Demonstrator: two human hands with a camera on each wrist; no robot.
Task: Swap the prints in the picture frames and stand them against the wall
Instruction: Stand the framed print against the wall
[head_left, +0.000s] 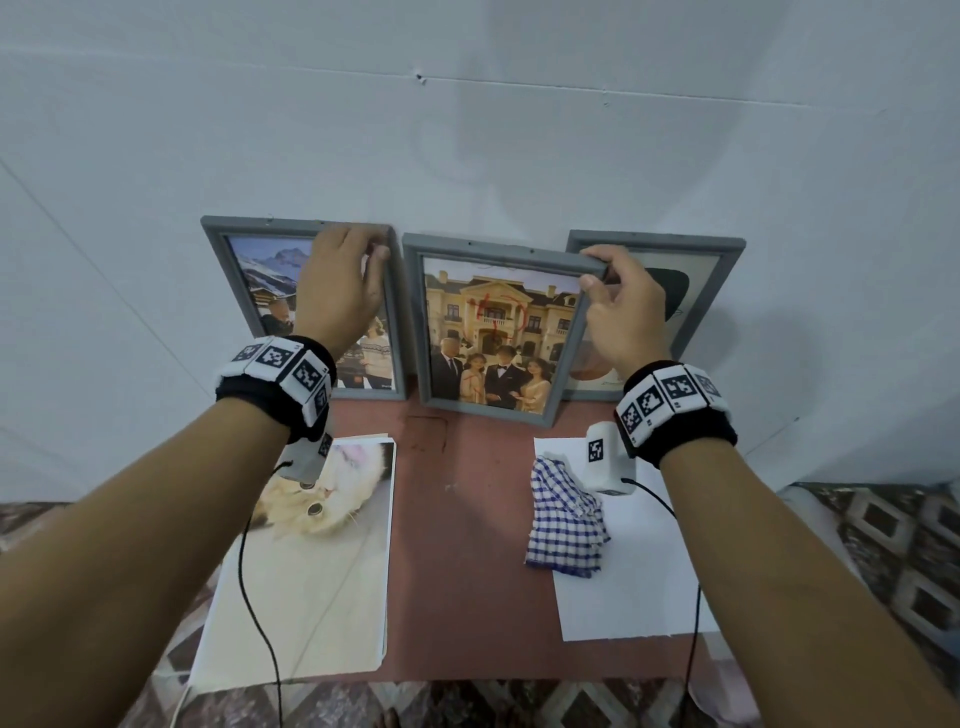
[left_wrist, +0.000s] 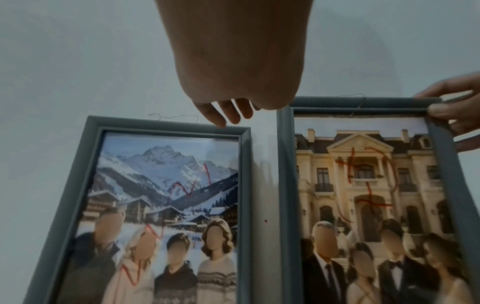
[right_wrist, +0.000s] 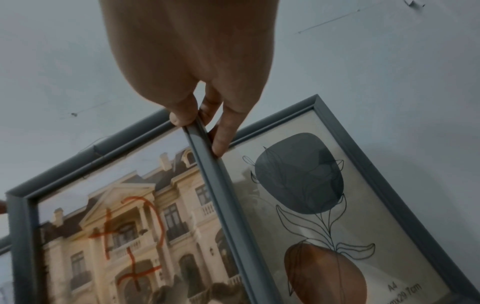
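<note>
Nearest the wearer, a cat print (head_left: 311, 561) lay below the left hand's reach and a checked cloth (head_left: 566, 525) on a white sheet (head_left: 623, 597) below the right. Farther on, the right hand (head_left: 626, 312) pinched the top right corner of the mansion frame (head_left: 415, 322), thumb in front, fingers (right_wrist: 223, 131) behind. The left hand (head_left: 340, 291) rested its fingertips (left_wrist: 215, 117) on the top edge of the mountain frame (head_left: 221, 260). Behind the right-hand grip leaned the flower frame (head_left: 722, 280), against the wall (head_left: 467, 130).
</note>
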